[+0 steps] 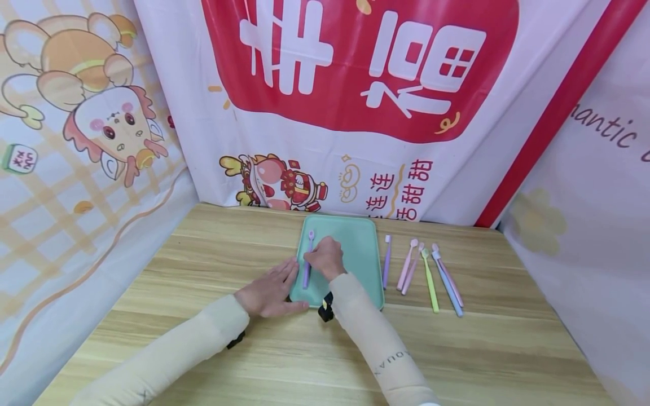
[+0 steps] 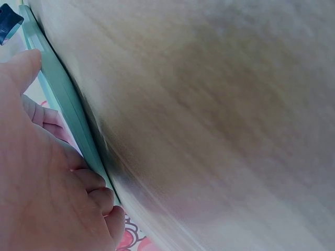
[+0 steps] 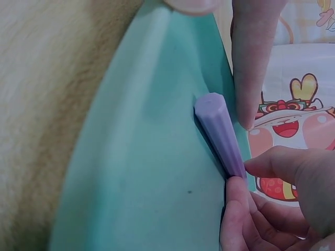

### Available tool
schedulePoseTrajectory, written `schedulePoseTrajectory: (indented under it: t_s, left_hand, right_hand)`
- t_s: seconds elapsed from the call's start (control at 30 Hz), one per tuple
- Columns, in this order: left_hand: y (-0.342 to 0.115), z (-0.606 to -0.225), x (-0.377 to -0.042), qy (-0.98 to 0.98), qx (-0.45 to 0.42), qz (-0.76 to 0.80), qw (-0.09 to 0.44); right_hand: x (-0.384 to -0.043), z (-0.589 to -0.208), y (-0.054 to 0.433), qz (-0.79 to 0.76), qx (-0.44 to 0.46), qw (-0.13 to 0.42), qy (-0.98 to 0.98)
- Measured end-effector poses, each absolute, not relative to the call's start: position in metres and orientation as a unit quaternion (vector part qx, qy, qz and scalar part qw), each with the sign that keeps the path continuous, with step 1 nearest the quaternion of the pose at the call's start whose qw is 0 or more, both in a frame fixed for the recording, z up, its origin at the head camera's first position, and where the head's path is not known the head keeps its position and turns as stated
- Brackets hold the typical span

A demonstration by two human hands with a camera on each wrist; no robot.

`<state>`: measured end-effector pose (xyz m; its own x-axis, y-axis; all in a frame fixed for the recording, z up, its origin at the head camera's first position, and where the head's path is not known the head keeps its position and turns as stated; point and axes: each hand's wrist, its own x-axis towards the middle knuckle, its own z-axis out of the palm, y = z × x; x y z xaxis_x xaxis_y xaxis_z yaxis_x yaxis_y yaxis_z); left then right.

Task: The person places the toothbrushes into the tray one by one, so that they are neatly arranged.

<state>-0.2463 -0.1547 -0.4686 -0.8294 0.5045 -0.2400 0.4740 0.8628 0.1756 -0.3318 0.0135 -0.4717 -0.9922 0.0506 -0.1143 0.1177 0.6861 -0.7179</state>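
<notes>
Where the banner rises behind the table, large tilted white characters, 幸福, stand on red, cut off by the top edge; smaller red ones below read 连连 and 甜甜, another partly lost at the tabletop. The right cloth carries script cut to "antic"; the left cloth bears cartoon prints. Dark letters on the right sleeve run upside down, not fully legible.

That sleeve and the right hand cover part of the green tray. The left hand lies with fingers extended along the tray's left edge. The right hand pinches the purple toothbrush at the tray's left side, hiding its middle.

Beside the tray, on the right, lie another purple brush, two pink brushes, a yellow-green brush and a blue brush overlapping a pinkish brush. In the left wrist view, a dark object is unidentifiable.
</notes>
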Motion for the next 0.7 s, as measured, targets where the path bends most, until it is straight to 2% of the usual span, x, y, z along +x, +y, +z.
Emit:
schedulePoseTrajectory:
  t_s: [0.7]
  left_hand:
    - [-0.155,-0.466,-0.244,0.954,0.258,0.058,0.141]
  right_hand:
    - [-0.327,-0.459,0.026,-0.385,0.027,0.058,0.921]
